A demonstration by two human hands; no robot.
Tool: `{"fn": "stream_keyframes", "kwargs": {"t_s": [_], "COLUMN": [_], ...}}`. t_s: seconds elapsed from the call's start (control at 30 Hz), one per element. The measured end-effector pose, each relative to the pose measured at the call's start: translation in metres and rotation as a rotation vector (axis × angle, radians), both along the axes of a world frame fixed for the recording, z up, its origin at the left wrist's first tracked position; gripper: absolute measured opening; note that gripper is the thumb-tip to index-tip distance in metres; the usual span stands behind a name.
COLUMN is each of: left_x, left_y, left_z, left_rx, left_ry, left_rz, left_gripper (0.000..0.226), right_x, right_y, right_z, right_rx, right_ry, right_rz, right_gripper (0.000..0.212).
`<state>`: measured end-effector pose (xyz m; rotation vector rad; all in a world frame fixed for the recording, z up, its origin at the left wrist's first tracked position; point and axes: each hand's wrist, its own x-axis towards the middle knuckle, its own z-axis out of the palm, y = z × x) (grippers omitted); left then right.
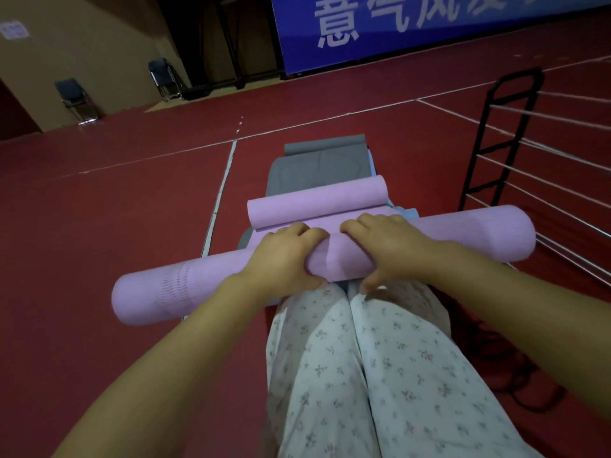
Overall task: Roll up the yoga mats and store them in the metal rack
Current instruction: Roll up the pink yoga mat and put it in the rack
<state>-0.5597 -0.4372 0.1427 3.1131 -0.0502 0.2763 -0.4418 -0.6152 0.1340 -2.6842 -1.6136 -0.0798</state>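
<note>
**Rolled mat held above the knees**

We see the rolled pink mat [429, 239] gripped mid-length by our left hand [284, 256] and right hand [390, 249], just beyond our knees; a second pink roll [317, 201] lies on grey mats [320, 163]; the metal rack [506, 133] stands right.

Left grip [284, 256], right grip [390, 249]: fingers curled, arms extended forward.

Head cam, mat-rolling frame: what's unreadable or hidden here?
- Metal rack: cut off by the right edge; its shelves and contents can't be judged.
- Rolled pink mat: middle covered by left hand and right hand; ends motion-blurred.
- Grey mat: near part hidden behind the second pink roll.
- Blue banner: text cut off by the top edge.
- Floor under the person: hidden by the legs.
</note>
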Motion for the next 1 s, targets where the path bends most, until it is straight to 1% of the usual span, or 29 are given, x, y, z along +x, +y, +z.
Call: {"fn": "stream_keyframes", "kwargs": {"t_s": [0.07, 0.17, 0.27, 0.33, 0.4, 0.47, 0.53, 0.6, 0.67, 0.73, 0.87, 1.0], "left_x": [-0.001, -0.005, -0.021, -0.039, -0.064, -0.086, -0.103, -0.11, -0.111, -0.108, -0.09, -0.069], "left_y": [0.0, -0.001, -0.005, -0.012, -0.022, -0.032, -0.041, -0.048, -0.052, -0.051, -0.047, -0.041], "left_z": [0.004, 0.013, 0.031, 0.049, 0.06, 0.065, 0.058, 0.04, 0.02, 0.011, 0.021, 0.031], "left_rx": [-0.002, 0.003, 0.004, 0.021, 0.035, 0.06, 0.069, 0.044, -0.031, -0.123, -0.192, -0.279], "left_ry": [0.0, -0.017, -0.084, -0.122, -0.156, -0.163, -0.131, -0.057, 0.048, 0.12, 0.238, 0.38], "left_rz": [-0.002, -0.018, -0.073, -0.119, -0.162, -0.189, -0.202, -0.198, -0.144, -0.066, -0.035, 0.009], "left_gripper": [0.076, 0.074, 0.076, 0.074, 0.072, 0.069, 0.067, 0.065, 0.064, 0.065, 0.063, 0.057], "right_x": [-0.005, -0.011, -0.025, -0.04, -0.06, -0.078, -0.092, -0.1, -0.102, -0.099, -0.085, -0.069], "right_y": [0.002, 0.001, -0.012, -0.026, -0.044, -0.06, -0.071, -0.073, -0.069, -0.063, -0.059, -0.049], "right_z": [-0.001, 0.015, 0.039, 0.052, 0.059, 0.056, 0.047, 0.033, 0.02, 0.012, 0.016, 0.022], "right_rx": [0.022, 0.04, 0.046, 0.06, 0.125, 0.223, 0.228, 0.142, 0.039, 0.019, 0.047, -0.015], "right_ry": [-0.03, -0.024, -0.066, -0.116, -0.182, -0.201, -0.153, -0.057, 0.062, 0.14, 0.318, 0.476], "right_rz": [-0.036, -0.016, 0.017, 0.049, 0.111, 0.177, 0.209, 0.207, 0.176, 0.159, 0.12, 0.103], "right_gripper": [0.084, 0.076, 0.076, 0.075, 0.07, 0.065, 0.063, 0.062, 0.063, 0.062, 0.062, 0.062]}}
